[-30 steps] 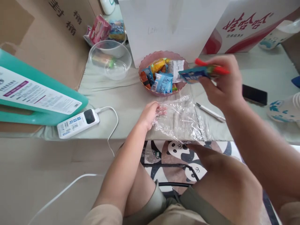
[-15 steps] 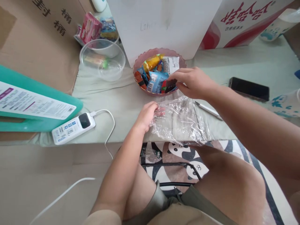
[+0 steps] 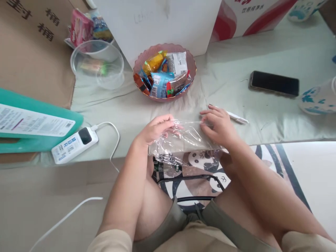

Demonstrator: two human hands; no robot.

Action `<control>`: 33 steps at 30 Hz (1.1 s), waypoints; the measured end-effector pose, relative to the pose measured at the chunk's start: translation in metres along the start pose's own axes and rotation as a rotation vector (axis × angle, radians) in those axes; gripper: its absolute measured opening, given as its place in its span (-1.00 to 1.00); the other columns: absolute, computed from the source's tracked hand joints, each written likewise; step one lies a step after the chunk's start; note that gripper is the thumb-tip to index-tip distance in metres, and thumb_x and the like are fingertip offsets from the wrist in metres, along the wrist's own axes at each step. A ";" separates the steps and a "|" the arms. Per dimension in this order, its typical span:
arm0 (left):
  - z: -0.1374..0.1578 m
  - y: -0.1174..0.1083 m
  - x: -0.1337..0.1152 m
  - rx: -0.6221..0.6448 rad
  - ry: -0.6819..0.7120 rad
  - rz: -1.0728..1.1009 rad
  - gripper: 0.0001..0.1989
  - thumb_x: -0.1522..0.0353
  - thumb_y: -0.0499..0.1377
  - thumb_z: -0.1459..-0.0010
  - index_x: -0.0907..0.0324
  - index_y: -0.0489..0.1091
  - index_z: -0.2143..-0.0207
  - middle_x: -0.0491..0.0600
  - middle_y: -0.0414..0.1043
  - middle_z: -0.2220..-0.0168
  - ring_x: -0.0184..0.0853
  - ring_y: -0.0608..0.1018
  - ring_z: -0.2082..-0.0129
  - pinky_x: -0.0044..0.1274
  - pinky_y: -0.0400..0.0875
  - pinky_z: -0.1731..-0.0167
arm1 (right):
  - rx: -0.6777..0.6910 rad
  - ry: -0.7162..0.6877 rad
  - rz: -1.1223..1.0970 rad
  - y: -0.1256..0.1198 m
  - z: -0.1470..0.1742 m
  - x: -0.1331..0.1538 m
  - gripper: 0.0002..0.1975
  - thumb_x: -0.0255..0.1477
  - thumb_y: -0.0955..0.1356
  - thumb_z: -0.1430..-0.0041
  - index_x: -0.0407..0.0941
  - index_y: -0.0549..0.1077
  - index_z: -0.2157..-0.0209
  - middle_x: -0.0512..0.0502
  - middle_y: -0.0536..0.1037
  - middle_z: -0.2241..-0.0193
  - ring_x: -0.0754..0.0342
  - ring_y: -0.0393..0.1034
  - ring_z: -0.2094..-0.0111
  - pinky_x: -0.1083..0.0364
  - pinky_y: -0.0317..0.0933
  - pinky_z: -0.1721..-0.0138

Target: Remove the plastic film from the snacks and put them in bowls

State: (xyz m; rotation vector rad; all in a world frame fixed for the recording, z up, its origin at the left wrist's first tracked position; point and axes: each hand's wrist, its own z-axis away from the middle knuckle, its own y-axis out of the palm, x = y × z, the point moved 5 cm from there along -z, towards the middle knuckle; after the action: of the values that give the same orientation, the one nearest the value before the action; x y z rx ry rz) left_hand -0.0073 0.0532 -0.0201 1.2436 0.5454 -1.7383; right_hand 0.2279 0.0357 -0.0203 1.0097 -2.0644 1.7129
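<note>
A clear, crinkled plastic bag (image 3: 189, 140) stretches between my two hands at the table's front edge, its lower part hanging over that edge. At its left side, my left hand (image 3: 159, 128) is closed on the film, with some fingertips showing through it. My right hand (image 3: 219, 124) has its fingers curled on the bag's right side. Beyond them stands a pink scalloped bowl (image 3: 193, 71) of packaged snacks, among them a blue packet (image 3: 160, 82), a yellow packet (image 3: 154, 63) and a dark red-edged packet (image 3: 178, 84). A white pen-like stick (image 3: 237, 118) lies beside my right hand.
A black phone (image 3: 274, 83) and a patterned paper cup (image 3: 319, 98) are on the right. To the left are a clear plastic tub (image 3: 120, 66), a white power bank (image 3: 75, 145) with a cable, and a green jug (image 3: 39, 120). Boxes line the back, including a white one (image 3: 162, 31).
My right hand has drawn back from the snack bowl to the bag's right side. The left hand keeps its hold on the bag. The view has shifted slightly.
</note>
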 end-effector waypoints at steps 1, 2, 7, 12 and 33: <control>0.000 -0.003 0.000 -0.018 0.032 -0.032 -0.72 0.19 0.31 -0.10 0.16 0.31 0.35 0.10 0.65 0.08 -0.28 0.69 0.21 -0.56 0.41 0.38 | -0.018 0.044 -0.040 -0.003 -0.003 -0.002 -0.95 -0.39 0.35 -0.15 -0.05 0.45 0.36 -0.16 0.65 0.17 -0.26 0.48 -0.10 -0.26 0.29 -0.14; 0.001 -0.006 0.000 -0.027 0.064 -0.063 -0.71 0.23 0.36 -0.04 0.17 0.35 0.30 0.10 0.63 0.03 -0.27 0.68 0.15 -0.52 0.47 0.27 | -0.042 0.103 -0.089 -0.007 -0.005 -0.005 -0.95 -0.39 0.35 -0.14 -0.05 0.45 0.35 -0.13 0.64 0.27 -0.18 0.53 0.05 -0.19 0.35 -0.03; -0.001 -0.019 0.002 -0.197 0.088 -0.174 -0.67 0.32 0.40 0.06 0.18 0.43 0.23 0.04 0.63 0.23 -0.24 0.66 0.18 -0.47 0.52 0.23 | -0.195 0.377 -0.461 -0.020 -0.004 -0.020 -0.83 -0.42 0.38 -0.07 -0.05 0.44 0.24 0.00 0.52 0.37 0.11 0.43 0.45 0.06 0.32 0.37; -0.004 -0.032 -0.005 -0.515 0.169 -0.017 -0.74 0.27 0.39 0.08 0.17 0.41 0.38 -0.05 0.58 0.39 -0.38 0.59 0.44 -0.61 0.40 0.53 | -0.307 0.503 -0.569 -0.022 0.000 -0.031 -0.82 -0.43 0.36 -0.13 -0.05 0.44 0.18 -0.04 0.53 0.21 0.26 0.21 0.60 0.15 0.08 0.60; 0.008 -0.043 -0.018 -0.522 0.439 0.236 -0.54 0.06 0.48 0.07 0.09 0.39 0.28 -0.14 0.66 0.35 -0.39 0.69 0.45 -0.68 0.50 0.55 | 0.003 0.562 -0.950 -0.010 0.003 -0.022 -0.59 -0.16 0.56 0.04 -0.06 0.49 0.22 -0.08 0.60 0.26 0.09 0.52 0.30 0.05 0.44 0.20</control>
State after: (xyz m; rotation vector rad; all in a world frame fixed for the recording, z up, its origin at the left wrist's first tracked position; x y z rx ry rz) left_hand -0.0471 0.0757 -0.0068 1.2419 0.9918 -1.0303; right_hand 0.2509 0.0399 -0.0268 1.0810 -0.9675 1.2565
